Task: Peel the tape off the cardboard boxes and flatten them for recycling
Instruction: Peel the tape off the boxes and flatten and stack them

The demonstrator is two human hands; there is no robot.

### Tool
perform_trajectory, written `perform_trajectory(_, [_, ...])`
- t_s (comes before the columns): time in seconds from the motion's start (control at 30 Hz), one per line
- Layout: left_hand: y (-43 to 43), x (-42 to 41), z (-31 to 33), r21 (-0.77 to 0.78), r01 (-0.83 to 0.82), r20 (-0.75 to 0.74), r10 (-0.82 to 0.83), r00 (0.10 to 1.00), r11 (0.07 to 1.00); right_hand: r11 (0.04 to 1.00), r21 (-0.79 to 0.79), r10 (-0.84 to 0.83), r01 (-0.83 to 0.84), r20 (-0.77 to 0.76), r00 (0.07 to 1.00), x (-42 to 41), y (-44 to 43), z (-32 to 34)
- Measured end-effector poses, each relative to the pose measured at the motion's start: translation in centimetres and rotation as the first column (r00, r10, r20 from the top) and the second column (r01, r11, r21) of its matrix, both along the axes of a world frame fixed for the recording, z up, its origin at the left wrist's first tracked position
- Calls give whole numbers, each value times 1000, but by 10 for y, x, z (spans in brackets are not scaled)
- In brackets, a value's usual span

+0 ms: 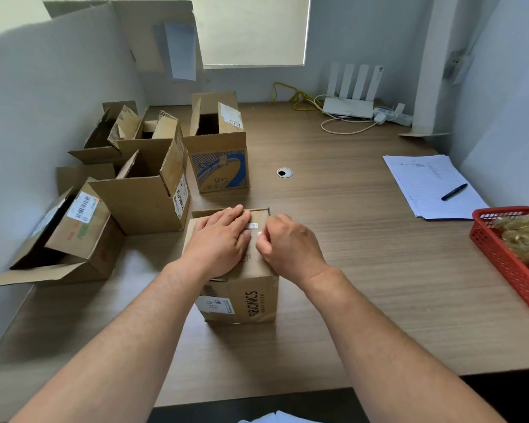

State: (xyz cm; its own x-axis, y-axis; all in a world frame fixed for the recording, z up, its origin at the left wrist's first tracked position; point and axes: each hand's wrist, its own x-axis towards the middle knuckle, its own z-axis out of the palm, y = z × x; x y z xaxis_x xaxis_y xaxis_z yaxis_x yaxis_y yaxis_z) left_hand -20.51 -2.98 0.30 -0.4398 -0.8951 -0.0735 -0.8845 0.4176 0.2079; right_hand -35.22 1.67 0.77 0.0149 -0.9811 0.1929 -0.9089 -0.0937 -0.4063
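The closed cardboard box [251,297] stands near the middle of the desk [364,254]. The left hand [219,239] presses flat on its top, fingers straight and together, while the right hand [290,242] pinches the clear tape [254,232] at the seam with curled fingers. Several open boxes [141,196] crowd the left and far side, and at the right a red basket [498,254] holds a crumpled tape wad [526,236].

SIBIONICS, printed sideways, on the box [268,297] side facing the camera, below the fingers [226,218]. Shipping label [216,305] left of it: unreadable.
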Motion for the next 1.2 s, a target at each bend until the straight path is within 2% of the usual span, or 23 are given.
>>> perform_trajectory(0.07, [0,1,1,4,-1,2,1,1000,1000,995,67,-91,78,234,968,-9,-1,-3])
perform_trajectory(0.13, [1,2,1,9,0,-6,0,1000,1000,980,128,-194,152,460,866,-16,0,-8])
perform_trajectory(0.2, [1,1,0,-1,11,-10,-11,1000,1000,965,180,-261,190,598,758,-17,5,-12])
perform_trajectory(0.3, [0,1,-2,-7,14,-38,-14,999,1000,947,242,-321,212,725,609,-16,10,-18])
perform_trajectory(0.4, [0,7,-1,26,56,-92,-54,994,998,954,271,-301,131,843,447,-23,10,-19])
perform_trajectory(0.47, [2,10,2,97,121,-56,-115,992,988,970,227,-243,88,877,414,-28,13,-19])
perform_trajectory(0.5, [3,12,3,128,147,-14,-147,989,981,979,185,-204,88,874,442,-29,15,-20])
perform_trajectory(0.57, [2,14,5,164,181,63,-194,979,970,991,59,-119,120,800,588,-29,22,-26])
perform_trajectory(0.67, [-5,14,7,201,196,94,-218,971,960,956,-255,13,147,537,844,-28,35,-44])
perform_trajectory(0.73, [-9,12,7,179,191,82,-208,975,965,905,-414,79,93,380,922,-28,42,-55])
perform_trajectory(0.9, [-16,2,21,176,128,79,-144,986,976,866,-500,78,-8,119,990,-26,40,-70])
perform_trajectory(1.2, [-34,-6,32,219,84,109,-110,988,972,756,-652,-53,-51,-138,989,-31,21,-49])
